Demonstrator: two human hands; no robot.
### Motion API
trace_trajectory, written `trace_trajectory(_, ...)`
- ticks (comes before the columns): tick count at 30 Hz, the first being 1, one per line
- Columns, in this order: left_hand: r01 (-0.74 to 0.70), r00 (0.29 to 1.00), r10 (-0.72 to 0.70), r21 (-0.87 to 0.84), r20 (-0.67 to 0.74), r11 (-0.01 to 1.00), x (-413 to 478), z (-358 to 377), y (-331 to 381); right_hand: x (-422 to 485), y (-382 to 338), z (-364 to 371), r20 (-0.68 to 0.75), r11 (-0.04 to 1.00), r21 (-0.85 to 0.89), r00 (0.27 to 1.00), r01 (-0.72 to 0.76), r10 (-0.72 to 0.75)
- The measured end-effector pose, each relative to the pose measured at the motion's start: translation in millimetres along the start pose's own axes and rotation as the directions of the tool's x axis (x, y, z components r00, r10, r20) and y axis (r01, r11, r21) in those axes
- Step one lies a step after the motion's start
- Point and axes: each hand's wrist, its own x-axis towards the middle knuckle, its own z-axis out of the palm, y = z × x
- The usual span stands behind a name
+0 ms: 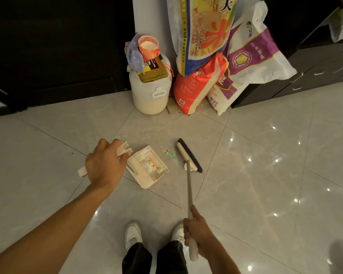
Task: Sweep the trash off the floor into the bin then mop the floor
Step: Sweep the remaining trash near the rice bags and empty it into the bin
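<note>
Floor (265,155); broom (189,184) shaft roughly fore-aft

Dustpan (149,169) sits on the floor (265,155), centre, with paper scraps (151,165) in it. Left hand (105,165) grips its handle, left of the pan. Loose trash (169,154) lies just right of the dustpan, between it and the broom head (189,155). Broom shaft runs back to the right hand (198,232), above the right shoe (177,233). Behind: drum (150,93) with a cup (148,45) on top. Sacks (196,86) lean just right of the drum. Drawer cabinet (315,72) stands far right.
</note>
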Motion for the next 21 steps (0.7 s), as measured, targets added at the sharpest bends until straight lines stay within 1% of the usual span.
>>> trace_trajectory(4, -0.004, 1.0, 0.003, 0.012, 0.003, 1.0, 0.4, 0.3, 1.5, -14.6, 0.8, 23.8, 0.095, 0.996, -0.076, 0.995, -0.035, 0.042)
trace_trajectory(7, -0.013, 1.0, 0.013, 0.021, 0.008, 1.0, -2.6, 1.5, 0.8, -31.7, -0.3, 33.7, 0.162, 0.996, -0.087, 0.986, -0.017, 0.031)
trace_trajectory(9, -0.018, 1.0, 0.018, 0.022, 0.009, 1.0, -4.3, 1.6, 0.4, -42.9, -1.7, 37.0, 0.178, 0.996, -0.091, 0.984, 0.01, 0.007)
trace_trajectory(13, -0.017, 1.0, 0.017, 0.003, 0.002, 1.0, -4.4, 0.3, -2.1, -56.3, 0.2, 31.5, 0.179, 1.0, -0.011, 0.984, 0.014, -0.012)
trace_trajectory(16, -0.003, 1.0, 0.003, -0.008, -0.001, 1.0, -5.6, -1.1, -8.6, -64.1, 0.4, 28.3, 0.169, 0.999, 0.008, 0.985, 0.036, -0.036)
trace_trajectory(21, 0.044, 0.999, -0.043, -0.03, 0.031, 0.999, -10.6, -7.3, -25.6, -60.4, -8.8, 24.8, 0.069, 0.994, -0.007, 0.992, 0.106, -0.105)
